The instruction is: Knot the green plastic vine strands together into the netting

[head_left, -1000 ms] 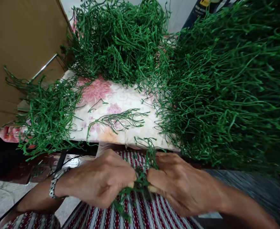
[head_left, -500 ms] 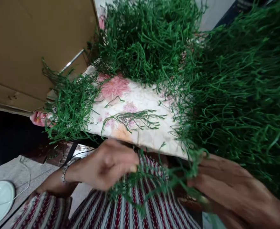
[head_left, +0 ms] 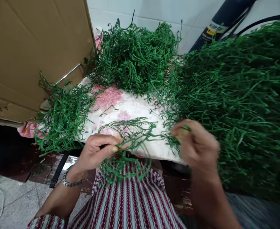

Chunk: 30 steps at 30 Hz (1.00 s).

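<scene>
My left hand [head_left: 98, 151] is closed, thumb and forefinger pinching a bunch of thin green plastic-looking stems [head_left: 128, 168] that loops and dangles in front of my striped clothing. To its right my right hand [head_left: 197, 144] is raised at the edge of the large pile, blurred by motion. Its fingers are closed, and a bit of green stem [head_left: 186, 128] shows between them; the rest of what it holds is hidden. A branched green sprig [head_left: 135, 122] lies on the flowered cloth [head_left: 140, 105] just beyond my left hand.
A large heap of green stems [head_left: 249, 111] fills the right side. Another heap [head_left: 140, 57] stands at the back, and a smaller tangle [head_left: 63, 117] lies at the left. A cardboard box [head_left: 35, 47] rises at the back left; a dark cylinder [head_left: 221, 25] leans behind.
My right hand has moved up and left, away from the bunch, to the large pile's edge. The left hand has shifted left and still grips the stems. The view has tilted upward.
</scene>
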Each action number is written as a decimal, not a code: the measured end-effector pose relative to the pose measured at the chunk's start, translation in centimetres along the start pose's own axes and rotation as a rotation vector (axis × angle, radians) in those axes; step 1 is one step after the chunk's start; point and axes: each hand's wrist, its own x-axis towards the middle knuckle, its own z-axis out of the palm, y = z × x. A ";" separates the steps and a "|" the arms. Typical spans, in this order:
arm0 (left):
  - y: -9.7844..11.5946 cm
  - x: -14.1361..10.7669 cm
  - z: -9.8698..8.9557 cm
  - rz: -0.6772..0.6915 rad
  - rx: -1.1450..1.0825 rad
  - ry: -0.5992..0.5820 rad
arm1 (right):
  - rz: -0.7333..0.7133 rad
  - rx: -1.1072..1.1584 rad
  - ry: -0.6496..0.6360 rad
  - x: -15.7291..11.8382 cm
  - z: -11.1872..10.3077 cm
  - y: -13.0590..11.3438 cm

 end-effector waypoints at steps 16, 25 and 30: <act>0.6 -2.0 0.5 0.255 -0.263 -0.229 | -0.039 -0.697 -0.528 7.3 8.8 -0.2; 1.2 -0.7 1.0 0.091 -0.164 -0.110 | -0.006 -0.587 -0.174 11.3 7.1 0.6; -0.7 0.1 0.7 -0.133 -0.142 0.131 | 0.029 0.004 -0.056 7.8 4.5 0.0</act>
